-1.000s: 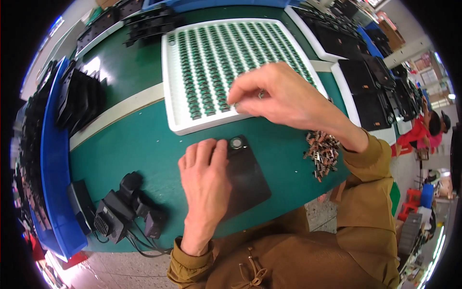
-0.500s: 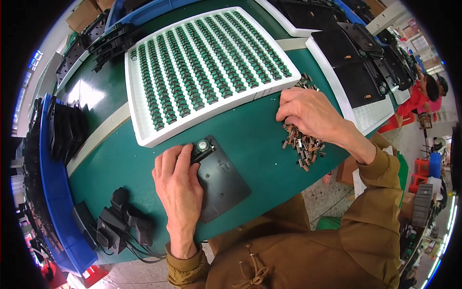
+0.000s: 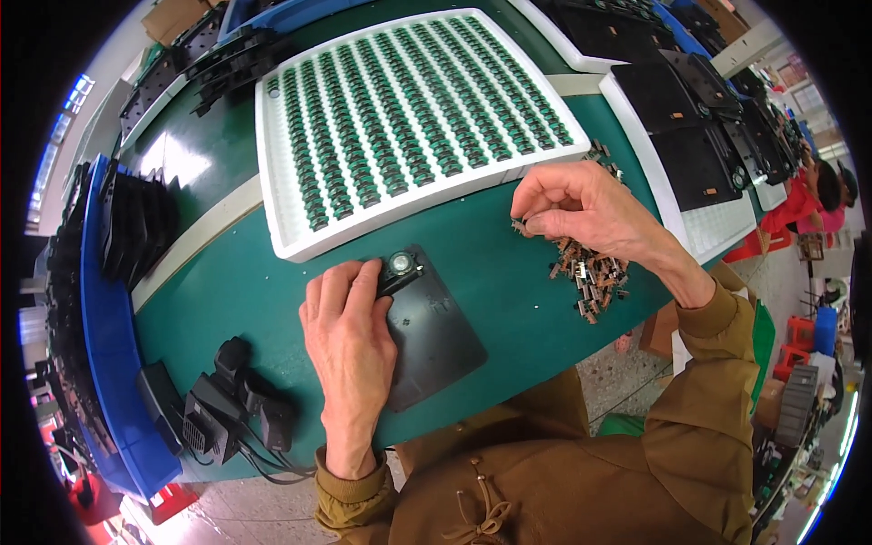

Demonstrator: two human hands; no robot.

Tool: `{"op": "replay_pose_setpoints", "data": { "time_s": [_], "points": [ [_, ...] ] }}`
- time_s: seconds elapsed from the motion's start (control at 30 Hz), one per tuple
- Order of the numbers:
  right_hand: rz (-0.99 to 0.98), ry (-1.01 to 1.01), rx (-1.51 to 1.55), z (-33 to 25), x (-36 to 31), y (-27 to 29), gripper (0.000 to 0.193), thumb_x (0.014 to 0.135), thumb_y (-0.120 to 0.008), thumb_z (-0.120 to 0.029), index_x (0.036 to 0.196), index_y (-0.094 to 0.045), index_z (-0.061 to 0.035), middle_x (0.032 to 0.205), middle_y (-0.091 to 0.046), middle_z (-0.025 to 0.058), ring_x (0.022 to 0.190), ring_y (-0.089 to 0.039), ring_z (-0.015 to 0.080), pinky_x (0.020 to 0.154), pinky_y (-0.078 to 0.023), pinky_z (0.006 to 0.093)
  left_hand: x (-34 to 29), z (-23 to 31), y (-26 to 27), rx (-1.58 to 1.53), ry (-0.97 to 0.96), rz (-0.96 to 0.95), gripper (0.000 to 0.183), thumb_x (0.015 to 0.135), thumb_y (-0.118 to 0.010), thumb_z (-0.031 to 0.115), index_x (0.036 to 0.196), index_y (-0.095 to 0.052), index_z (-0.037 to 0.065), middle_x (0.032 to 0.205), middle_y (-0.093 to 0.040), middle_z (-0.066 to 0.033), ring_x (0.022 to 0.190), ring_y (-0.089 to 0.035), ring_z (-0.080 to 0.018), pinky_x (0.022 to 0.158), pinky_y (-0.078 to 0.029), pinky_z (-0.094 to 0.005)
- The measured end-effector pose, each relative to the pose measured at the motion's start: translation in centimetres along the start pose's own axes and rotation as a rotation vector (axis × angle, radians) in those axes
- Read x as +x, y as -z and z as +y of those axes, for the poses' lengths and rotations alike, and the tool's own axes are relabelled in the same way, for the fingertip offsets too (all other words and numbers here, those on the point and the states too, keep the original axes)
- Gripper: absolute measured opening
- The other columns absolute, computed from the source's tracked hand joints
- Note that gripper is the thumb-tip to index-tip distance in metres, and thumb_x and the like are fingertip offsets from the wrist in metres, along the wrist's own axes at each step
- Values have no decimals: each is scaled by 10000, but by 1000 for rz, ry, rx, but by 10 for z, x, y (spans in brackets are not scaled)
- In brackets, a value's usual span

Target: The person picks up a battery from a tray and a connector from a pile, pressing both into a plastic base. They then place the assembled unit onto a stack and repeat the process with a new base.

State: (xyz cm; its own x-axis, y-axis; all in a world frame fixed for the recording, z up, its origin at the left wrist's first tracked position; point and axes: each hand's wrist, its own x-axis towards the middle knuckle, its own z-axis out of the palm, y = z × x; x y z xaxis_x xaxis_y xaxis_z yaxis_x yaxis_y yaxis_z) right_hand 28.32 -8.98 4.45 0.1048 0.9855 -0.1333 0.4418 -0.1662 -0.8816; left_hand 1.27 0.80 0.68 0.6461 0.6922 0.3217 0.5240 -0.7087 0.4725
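My left hand (image 3: 350, 331) lies flat on the left part of a black plastic plate (image 3: 436, 331) on the green table, its fingertips beside a small round grey part (image 3: 399, 263) at the plate's top corner. My right hand (image 3: 581, 213) hovers over a pile of small brown metal pieces (image 3: 595, 272), thumb and forefinger pinched on one small piece (image 3: 520, 227). A white tray (image 3: 272, 173) full of rows of small green components lies just beyond both hands.
Black power adapters with cables (image 3: 222, 404) lie at the near left. Blue bins with upright black plates (image 3: 95, 300) line the left edge. White trays of black panels (image 3: 699, 150) sit at the right. Another person in red (image 3: 817, 195) is at the far right.
My right hand moved from the white tray to the pile of brown pieces and has now lifted off it with a piece pinched. My left hand has stayed on the black plate.
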Motion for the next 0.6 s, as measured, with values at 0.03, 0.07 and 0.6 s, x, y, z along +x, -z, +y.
{"op": "replay_pose_setpoints", "data": {
  "time_s": [0.03, 0.07, 0.6],
  "points": [
    [-42, -67, 99, -4, 1, -3, 120, 884, -630, -59, 982, -665, 2, 825, -712, 62, 674, -622, 125, 634, -493, 267, 0, 1, 1, -3, -7, 4, 384, 728, -683, -52, 1106, -665, 12, 1061, -617, -92, 1000, -560, -298, 845, -433, -403],
    [-85, -138, 198, -7, 3, -6, 143, 908, -618, -76, 1021, -667, -3, 822, -705, 51, 689, -615, 107, 635, -494, 253, 0, 1, 0, -8, -14, 5, 386, 724, -683, -54, 1104, -665, 11, 1060, -616, -92, 999, -560, -300, 843, -433, -405],
    [-147, -165, 230, -7, 9, -48, 163, 838, -681, 6, 997, -686, 38, 934, -671, 53, 783, -642, 112, 685, -524, 249, -3, 1, 1, 10, 20, 5, 390, 744, -680, -47, 1128, -661, 19, 1081, -626, -100, 1015, -568, -311, 882, -452, -401]
  ]
}}
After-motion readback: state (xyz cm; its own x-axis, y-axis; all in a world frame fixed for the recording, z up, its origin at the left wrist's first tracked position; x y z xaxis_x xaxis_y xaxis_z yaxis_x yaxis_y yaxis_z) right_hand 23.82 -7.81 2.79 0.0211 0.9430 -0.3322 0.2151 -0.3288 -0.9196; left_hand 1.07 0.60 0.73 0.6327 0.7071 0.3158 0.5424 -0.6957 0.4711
